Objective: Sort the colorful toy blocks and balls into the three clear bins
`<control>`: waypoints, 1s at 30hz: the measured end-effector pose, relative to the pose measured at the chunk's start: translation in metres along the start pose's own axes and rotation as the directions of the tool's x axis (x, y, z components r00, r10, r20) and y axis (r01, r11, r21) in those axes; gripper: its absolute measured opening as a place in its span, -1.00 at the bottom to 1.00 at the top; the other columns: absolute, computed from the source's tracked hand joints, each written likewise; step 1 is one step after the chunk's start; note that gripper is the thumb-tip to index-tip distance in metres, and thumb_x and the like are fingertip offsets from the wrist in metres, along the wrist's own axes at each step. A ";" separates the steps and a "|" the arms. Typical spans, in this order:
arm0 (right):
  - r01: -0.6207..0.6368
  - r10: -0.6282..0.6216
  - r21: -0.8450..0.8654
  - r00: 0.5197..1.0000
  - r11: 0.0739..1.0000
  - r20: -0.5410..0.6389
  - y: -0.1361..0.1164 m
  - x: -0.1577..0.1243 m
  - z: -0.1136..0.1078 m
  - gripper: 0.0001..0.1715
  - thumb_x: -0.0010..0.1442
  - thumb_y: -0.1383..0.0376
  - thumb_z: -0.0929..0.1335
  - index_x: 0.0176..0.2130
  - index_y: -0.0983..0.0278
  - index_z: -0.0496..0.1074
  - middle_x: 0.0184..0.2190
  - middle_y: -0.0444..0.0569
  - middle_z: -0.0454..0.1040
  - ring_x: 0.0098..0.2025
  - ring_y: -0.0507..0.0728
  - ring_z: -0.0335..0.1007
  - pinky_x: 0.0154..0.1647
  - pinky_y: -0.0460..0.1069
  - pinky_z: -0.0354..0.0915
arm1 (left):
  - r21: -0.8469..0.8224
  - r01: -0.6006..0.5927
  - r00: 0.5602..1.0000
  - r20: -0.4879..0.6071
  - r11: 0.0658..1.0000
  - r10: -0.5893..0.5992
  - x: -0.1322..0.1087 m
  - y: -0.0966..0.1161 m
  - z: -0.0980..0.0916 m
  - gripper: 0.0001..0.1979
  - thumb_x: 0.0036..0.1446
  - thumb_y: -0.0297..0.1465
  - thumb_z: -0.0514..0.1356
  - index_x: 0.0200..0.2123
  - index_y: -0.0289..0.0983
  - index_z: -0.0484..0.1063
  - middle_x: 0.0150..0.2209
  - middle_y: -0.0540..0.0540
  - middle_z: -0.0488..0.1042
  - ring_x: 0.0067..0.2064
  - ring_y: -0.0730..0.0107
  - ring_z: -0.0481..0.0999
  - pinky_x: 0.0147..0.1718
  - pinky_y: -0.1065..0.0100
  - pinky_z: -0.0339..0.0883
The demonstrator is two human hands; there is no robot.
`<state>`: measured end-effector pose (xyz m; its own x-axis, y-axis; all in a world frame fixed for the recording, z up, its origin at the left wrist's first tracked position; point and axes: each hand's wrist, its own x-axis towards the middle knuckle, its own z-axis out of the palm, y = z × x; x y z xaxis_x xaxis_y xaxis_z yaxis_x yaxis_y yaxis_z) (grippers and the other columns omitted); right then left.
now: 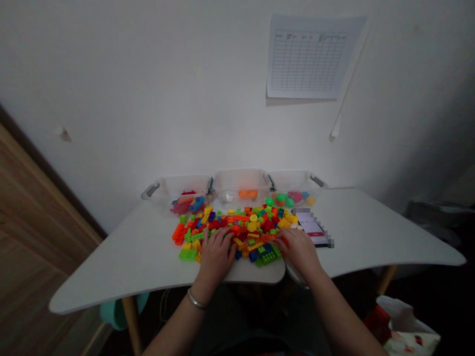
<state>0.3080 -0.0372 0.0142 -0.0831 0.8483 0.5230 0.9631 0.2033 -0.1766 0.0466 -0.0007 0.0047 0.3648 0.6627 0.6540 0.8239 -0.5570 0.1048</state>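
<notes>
While a heap of multicoloured plastic building bricks [230, 230] covers the middle of the white table [363, 232] near its front edge, the left hand [217, 254] rests on it with fingers spread, a metal bangle [196, 298] at the wrist. The right hand [299, 249] curves over the heap's right side, fingers together beside a red brick [284, 241] – whether they pinch it cannot be told. Behind stand three clear plastic bins [241, 183] against the wall, and a partly pixelated screen [311, 227] lies just right of the heap – above, a printed grid sheet [307, 57] hangs.
</notes>
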 end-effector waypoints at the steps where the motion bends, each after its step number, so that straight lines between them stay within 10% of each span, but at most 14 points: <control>1: 0.008 -0.007 0.030 1.000 1.000 -0.031 -0.001 0.000 -0.001 -0.87 0.26 0.29 0.34 -0.32 0.21 0.50 -0.24 -0.05 0.59 -0.18 0.15 0.50 -0.15 0.03 0.28 | -0.001 0.000 1.000 0.000 1.000 0.000 0.000 0.000 0.000 -0.73 0.18 -0.38 0.11 -0.07 -0.23 0.48 0.02 -0.18 0.51 0.05 0.06 0.44 0.24 -0.25 -0.04; 19: 0.415 -0.299 0.177 0.838 0.892 -0.457 -0.063 -0.004 0.021 -0.84 0.29 0.34 0.34 -0.34 0.21 0.49 -0.29 -0.06 0.57 -0.29 0.07 0.41 -0.25 -0.02 0.29 | -0.091 -0.191 0.982 -0.016 0.977 0.190 -0.004 -0.010 0.004 -0.56 0.18 -0.39 0.14 0.14 -0.24 0.31 -0.06 -0.18 0.55 -0.01 0.18 0.49 0.15 -0.04 0.25; 30: 0.351 -0.256 0.172 0.874 0.921 -0.413 -0.076 -0.002 0.034 -0.88 0.27 0.29 0.32 -0.17 0.22 0.43 -0.14 0.01 0.55 -0.13 0.16 0.43 -0.12 0.08 0.30 | -0.058 -0.173 0.984 -0.043 0.983 0.171 -0.004 -0.012 0.004 -0.71 0.12 -0.53 0.13 -0.09 -0.22 0.48 -0.22 -0.09 0.60 -0.11 0.19 0.49 0.14 -0.09 0.21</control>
<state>0.2267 -0.0377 -0.0021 -0.2135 0.4876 0.8466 0.8136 0.5685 -0.1223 0.0370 0.0052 -0.0017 0.4812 0.5356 0.6940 0.7219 -0.6912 0.0330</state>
